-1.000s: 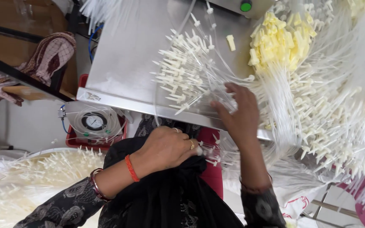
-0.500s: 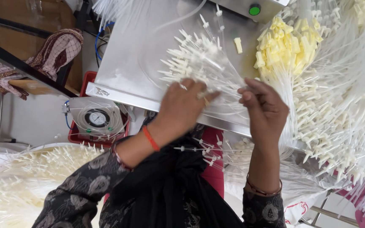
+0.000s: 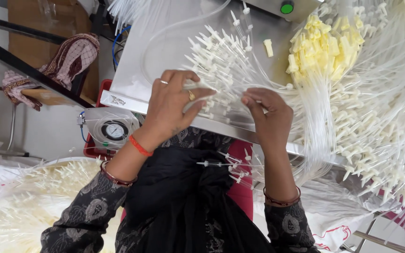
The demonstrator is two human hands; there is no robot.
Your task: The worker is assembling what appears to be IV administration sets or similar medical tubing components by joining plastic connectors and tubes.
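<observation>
Hands meet over the steel table (image 3: 165,42); left hand (image 3: 174,105) pinches white-tipped clear tubes (image 3: 221,61) fanned on it; right hand (image 3: 268,115) curls, fingers closed on neighbouring strands near the table's front edge.

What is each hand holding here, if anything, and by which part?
Both hands grip thin clear tubes with white end connectors on the steel table. The left hand pinches near the connector ends; the right hand holds the tube lengths.
</observation>
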